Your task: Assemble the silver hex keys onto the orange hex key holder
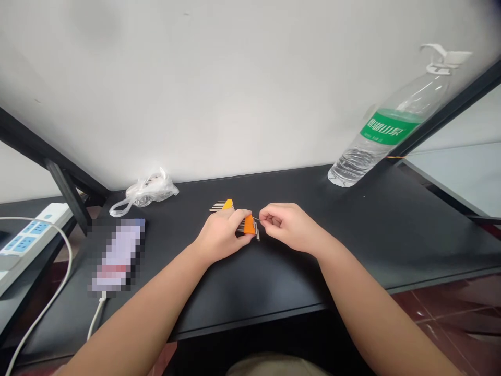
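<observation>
My left hand (223, 235) is closed around a hex key set, whose orange plastic holder (249, 224) shows between thumb and fingers. Several metal keys (217, 206) stick out to the left beside a second orange part (228, 204), and short bent ends show on the right. Just right of the holder, my right hand (287, 224) pinches a thin metal hex key (255, 219) that reaches toward the holder. My left fingers cover the middle of the set, and the tip of the thin key is too small to make out.
On the black table (274, 284) lie a phone (119, 256) with a white cable and a clear plastic bag (151, 189), both to the left. A large water bottle (385, 128) stands at the back right by the wall. A white power strip (29, 240) is at far left.
</observation>
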Available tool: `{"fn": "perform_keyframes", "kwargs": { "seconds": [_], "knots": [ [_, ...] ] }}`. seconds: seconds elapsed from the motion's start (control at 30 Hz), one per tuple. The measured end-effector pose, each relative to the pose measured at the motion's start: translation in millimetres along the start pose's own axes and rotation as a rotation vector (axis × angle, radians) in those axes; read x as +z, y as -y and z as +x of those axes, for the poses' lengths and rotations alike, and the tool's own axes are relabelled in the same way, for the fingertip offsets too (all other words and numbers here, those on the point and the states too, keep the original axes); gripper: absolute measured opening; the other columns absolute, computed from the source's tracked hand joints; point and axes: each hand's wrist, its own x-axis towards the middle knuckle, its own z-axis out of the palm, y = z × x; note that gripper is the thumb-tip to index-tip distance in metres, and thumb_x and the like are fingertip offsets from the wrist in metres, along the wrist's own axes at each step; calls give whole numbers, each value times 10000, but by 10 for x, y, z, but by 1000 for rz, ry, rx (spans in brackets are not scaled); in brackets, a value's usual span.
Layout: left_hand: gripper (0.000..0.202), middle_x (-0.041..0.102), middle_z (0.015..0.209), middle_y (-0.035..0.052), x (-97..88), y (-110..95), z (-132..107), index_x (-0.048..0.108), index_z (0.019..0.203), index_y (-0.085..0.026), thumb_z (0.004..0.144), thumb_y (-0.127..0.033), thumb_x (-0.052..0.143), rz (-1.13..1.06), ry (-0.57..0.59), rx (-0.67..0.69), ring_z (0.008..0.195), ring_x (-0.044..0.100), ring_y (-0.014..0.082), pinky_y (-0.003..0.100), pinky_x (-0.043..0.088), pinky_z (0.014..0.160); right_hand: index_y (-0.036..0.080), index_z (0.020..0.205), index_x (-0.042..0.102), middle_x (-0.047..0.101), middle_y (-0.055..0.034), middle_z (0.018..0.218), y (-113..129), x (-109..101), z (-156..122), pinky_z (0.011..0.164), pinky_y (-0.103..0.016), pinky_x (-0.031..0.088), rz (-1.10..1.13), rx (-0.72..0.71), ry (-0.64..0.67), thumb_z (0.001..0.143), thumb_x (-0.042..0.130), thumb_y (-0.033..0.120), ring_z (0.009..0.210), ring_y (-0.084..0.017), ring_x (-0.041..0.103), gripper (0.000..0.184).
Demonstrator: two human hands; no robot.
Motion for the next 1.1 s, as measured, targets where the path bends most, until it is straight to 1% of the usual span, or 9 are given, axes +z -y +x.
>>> {"fn": "perform_keyframes", "kwargs": {
  "seconds": [0.3,0.43,0.53,0.67,0.77,0.87,0.93,1.0,1.1],
  "knots": [
    [407,736,1017,39,-14,8,2,563,1267,-235,880,-285,680,8,4,32,900,708,217,344,558,760,215,794,653,644,-3,767,-9,-6,5,585,-258,416,56,37,2,853,576,198,634,-135,515,99],
    [353,735,1026,61,-24,-16,6,571,1267,-228,923,-276,634,74,29,112,910,705,229,355,544,754,210,835,712,670,-10,738,-45,-37,3,524,-250,422,280,199,20,874,626,281,568,-123,530,118],
    [337,731,1023,80,10,-51,-3,572,1265,-214,946,-311,621,75,36,162,924,704,243,382,546,795,184,848,718,675,-29,720,-94,-17,34,430,-230,375,481,318,30,854,699,347,480,-96,488,164],
    [332,716,941,65,72,-70,-6,586,1234,-200,926,-312,642,84,35,113,879,690,240,371,540,761,183,856,685,667,-32,695,-151,122,113,375,-219,350,622,379,-6,813,781,435,458,-101,497,272],
    [381,711,948,64,97,-64,8,577,1262,-196,909,-316,658,106,-10,30,881,682,242,370,543,761,195,866,660,660,-21,674,-161,242,154,380,-240,378,571,380,-111,830,761,507,435,-112,503,330],
    [417,709,964,73,123,-65,26,564,1286,-192,902,-320,666,130,-73,-7,893,681,253,380,549,763,203,884,689,699,-37,742,-132,342,166,509,-287,495,372,324,-250,892,676,556,554,-158,605,353],
    [318,701,924,74,149,-72,34,599,1187,-186,896,-297,661,165,-93,-14,873,681,257,382,547,754,218,991,729,752,-65,951,-92,412,171,756,-349,574,277,238,-317,948,605,543,820,-213,701,351],
    [184,690,873,72,177,-80,40,617,1052,-182,889,-262,648,190,-84,-29,836,679,254,379,542,740,240,1170,719,729,-79,1216,-53,483,181,992,-399,533,296,195,-330,989,543,540,1110,-248,681,392],
    [180,692,894,77,201,-92,53,616,1053,-178,887,-238,648,153,-31,-11,832,675,252,387,542,747,268,1380,617,652,-81,1403,-23,566,201,1131,-436,457,437,249,-259,999,519,594,1302,-261,603,511]
  ]
}}
